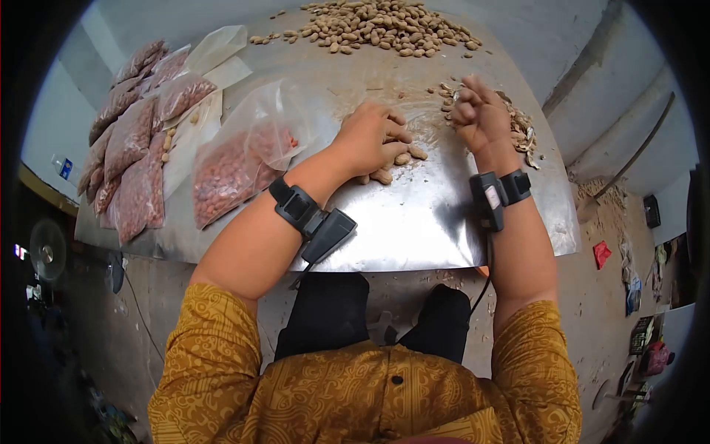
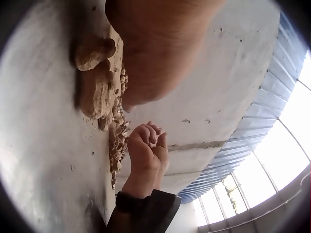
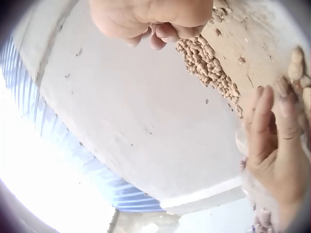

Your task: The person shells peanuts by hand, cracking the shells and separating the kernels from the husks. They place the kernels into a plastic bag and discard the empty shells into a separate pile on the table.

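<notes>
My left hand (image 1: pixel 366 140) is low over the metal table (image 1: pixel 414 237), fingers loosely bent and nearly straight in the right wrist view. Close by its fingers and thumb lie several unshelled peanuts (image 1: pixel 417 153); part of them is hidden under the hand. My right hand (image 1: pixel 484 118) is raised beside a heap of broken peanut shells (image 1: pixel 523 133), palm turned up. Its fingers curl inward in all the views, and I cannot tell whether they hold anything. A clear plastic bag of shelled reddish peanuts (image 1: pixel 237 170) lies left of my left forearm.
A big pile of unshelled peanuts (image 1: pixel 384 26) covers the far end of the table. Filled bags of shelled peanuts (image 1: pixel 133 140) are stacked at the left, beside an unfilled plastic bag (image 1: pixel 218 52). More shells (image 1: pixel 603 196) litter the floor on the right, near a leaning stick (image 1: pixel 643 144).
</notes>
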Demonstrator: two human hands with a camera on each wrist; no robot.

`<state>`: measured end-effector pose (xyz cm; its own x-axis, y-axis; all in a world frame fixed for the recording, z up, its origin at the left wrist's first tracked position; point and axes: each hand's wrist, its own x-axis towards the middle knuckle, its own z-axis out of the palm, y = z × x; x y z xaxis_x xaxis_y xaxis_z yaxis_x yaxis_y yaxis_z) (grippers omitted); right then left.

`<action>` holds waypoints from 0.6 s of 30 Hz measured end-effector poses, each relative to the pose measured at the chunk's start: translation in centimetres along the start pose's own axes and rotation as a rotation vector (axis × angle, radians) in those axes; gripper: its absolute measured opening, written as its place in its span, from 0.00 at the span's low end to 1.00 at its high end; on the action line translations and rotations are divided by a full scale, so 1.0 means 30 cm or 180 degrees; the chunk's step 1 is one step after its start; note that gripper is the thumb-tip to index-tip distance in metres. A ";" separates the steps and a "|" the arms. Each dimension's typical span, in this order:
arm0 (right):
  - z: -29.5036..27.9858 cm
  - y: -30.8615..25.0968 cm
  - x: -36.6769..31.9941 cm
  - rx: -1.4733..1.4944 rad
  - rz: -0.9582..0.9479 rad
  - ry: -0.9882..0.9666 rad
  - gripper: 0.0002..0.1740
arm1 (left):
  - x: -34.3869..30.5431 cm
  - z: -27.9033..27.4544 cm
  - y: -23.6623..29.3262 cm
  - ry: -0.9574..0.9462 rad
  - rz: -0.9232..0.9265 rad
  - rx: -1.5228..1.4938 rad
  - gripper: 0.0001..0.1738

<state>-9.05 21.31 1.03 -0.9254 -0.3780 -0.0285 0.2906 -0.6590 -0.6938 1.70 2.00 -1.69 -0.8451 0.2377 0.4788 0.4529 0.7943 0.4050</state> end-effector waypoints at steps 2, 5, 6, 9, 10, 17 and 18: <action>0.012 0.001 -0.013 -0.1565 -0.0246 -0.0513 0.08 | -0.003 0.001 -0.011 -0.0050 0.0042 0.0066 0.12; 0.064 0.026 -0.073 -0.4337 -0.1099 -0.1160 0.08 | -0.008 -0.016 -0.007 -0.0152 -0.0237 -0.0310 0.14; 0.071 0.024 -0.083 -0.4524 -0.0805 -0.1347 0.08 | -0.005 -0.031 0.002 -0.0258 -0.0375 -0.0414 0.14; 0.093 0.029 -0.107 -0.4720 -0.0074 -0.1649 0.08 | -0.004 -0.061 0.012 -0.0415 -0.0646 -0.0707 0.16; 0.097 0.034 -0.111 -0.4857 -0.0239 -0.1714 0.09 | -0.009 -0.058 -0.003 -0.0341 -0.0642 -0.0803 0.16; 0.098 0.118 -0.115 -0.5504 -0.1257 -0.2182 0.10 | -0.007 -0.032 -0.028 0.0079 -0.1090 -0.0773 0.17; 0.100 0.123 -0.115 -0.5542 -0.1284 -0.2163 0.10 | -0.006 -0.030 -0.029 0.0080 -0.1049 -0.0685 0.17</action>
<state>-4.06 18.23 0.71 -0.5027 -0.8300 0.2418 -0.8164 0.3638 -0.4484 1.72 0.75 -1.43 -0.9491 -0.0265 0.3137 0.2098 0.6896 0.6931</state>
